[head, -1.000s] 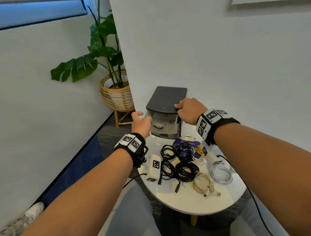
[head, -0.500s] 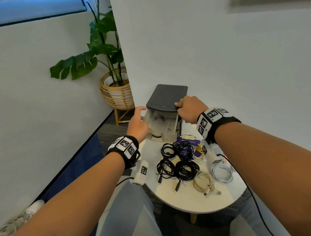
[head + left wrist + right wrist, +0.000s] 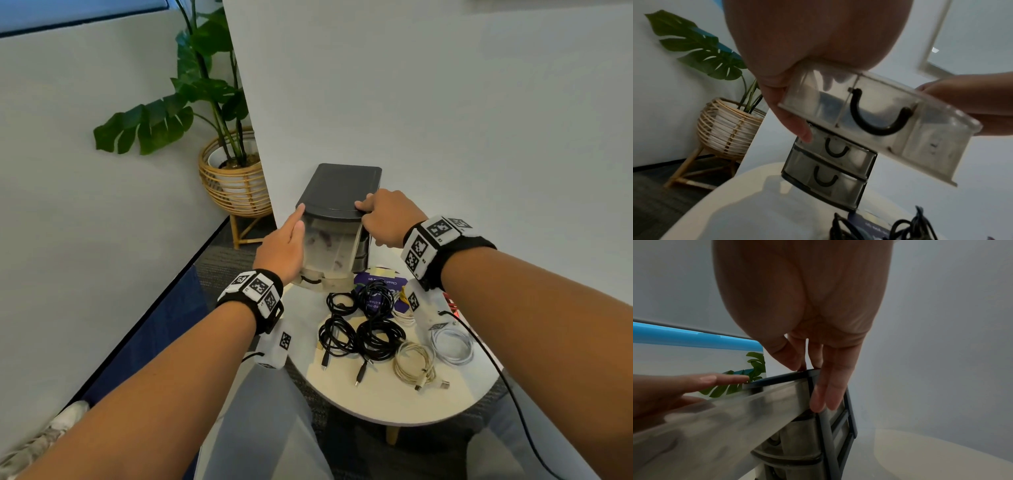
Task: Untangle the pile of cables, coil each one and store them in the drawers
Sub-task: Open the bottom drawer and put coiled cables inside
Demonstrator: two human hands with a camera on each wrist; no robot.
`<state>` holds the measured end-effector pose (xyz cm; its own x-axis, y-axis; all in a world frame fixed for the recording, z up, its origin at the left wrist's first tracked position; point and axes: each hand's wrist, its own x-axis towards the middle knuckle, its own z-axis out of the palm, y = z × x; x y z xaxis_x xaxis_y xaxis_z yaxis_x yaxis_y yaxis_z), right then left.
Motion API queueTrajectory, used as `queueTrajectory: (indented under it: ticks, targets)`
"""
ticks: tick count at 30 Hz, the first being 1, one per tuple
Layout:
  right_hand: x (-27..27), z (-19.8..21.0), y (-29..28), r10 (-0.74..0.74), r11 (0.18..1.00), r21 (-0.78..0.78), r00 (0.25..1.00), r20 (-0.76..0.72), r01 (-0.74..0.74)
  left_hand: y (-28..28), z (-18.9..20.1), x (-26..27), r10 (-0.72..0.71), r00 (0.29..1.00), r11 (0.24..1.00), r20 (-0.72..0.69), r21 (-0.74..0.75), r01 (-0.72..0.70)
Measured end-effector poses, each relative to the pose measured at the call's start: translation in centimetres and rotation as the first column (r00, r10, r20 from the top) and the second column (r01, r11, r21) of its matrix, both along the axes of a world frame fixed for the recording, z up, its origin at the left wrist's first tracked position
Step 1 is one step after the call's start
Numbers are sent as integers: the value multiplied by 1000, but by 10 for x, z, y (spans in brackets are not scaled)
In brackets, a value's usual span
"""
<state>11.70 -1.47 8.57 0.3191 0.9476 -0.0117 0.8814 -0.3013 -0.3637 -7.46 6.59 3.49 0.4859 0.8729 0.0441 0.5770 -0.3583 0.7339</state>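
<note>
**Top drawer drawn out of a desktop drawer unit, coiled cables waiting**

A round white table (image 3: pixel 376 394) stands against a pale wall, low and right of centre in the head view; a potted monstera (image 3: pixel 212 102) in a rattan stand fills the upper left. At the table's far edge sits the dark drawer unit (image 3: pixel 337 186). The left hand (image 3: pixel 282 248) grips the side of its translucent top drawer (image 3: pixel 879 120), which is pulled out and tilted. The right hand (image 3: pixel 387 219) rests on the unit's top corner, thumb on the lid, fingers extended down the side, bracing it. The drawer looks light, rigid and smooth: best held by both side walls or its black U-shaped handle (image 3: pixel 877 116). Below centre lie the coiled black cables (image 3: pixel 363 329) and the white cables (image 3: pixel 431 356), limp and springy; pinch each across its whole loop.
</note>
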Motion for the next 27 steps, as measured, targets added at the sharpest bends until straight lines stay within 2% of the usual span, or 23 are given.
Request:
queueTrajectory:
  ticks: [2,4,6,8,9,11,13,14,21,24,27]
  targets:
    - [2,2,-1,25,1000,-10,1000,-18,-25,1,0,-2,-1,999,1000,-51,-13,0]
    - [13,3,-7,41,998,46,990,-132,-35,2,1,-2,-3,995,1000,-97,-21,1]
    - [38,1,-22,-39,981,171,958,-286,91,4,2,-3,-9,994,1000,-113,-23,6]
    - [67,-7,-43,-179,952,182,930,-321,246,4,2,-4,-2,995,1000,-101,-26,-1]
    - [81,-13,-54,-246,955,90,924,-291,283,4,1,-3,2,996,1000,-90,-22,-4]
    - [97,-30,-72,-315,937,-216,933,-175,275,3,1,-2,5,997,1000,-78,-10,-6]
    - [98,-47,-85,-305,863,-444,949,-82,239,2,3,0,13,998,1000,-63,-1,-13]
    - [96,-56,-89,-286,837,-498,957,-46,226,2,4,0,12,999,1000,-51,-1,-12]
    - [92,-94,-80,-137,827,-508,962,236,242,5,3,0,5,999,1000,-52,-16,-6]
    - [101,-100,-80,-102,835,-497,955,277,234,7,2,0,4,999,1000,-44,-27,-5]
    - [109,-100,-82,-120,852,-471,961,250,229,10,-3,-1,-2,999,999,-33,-43,1]
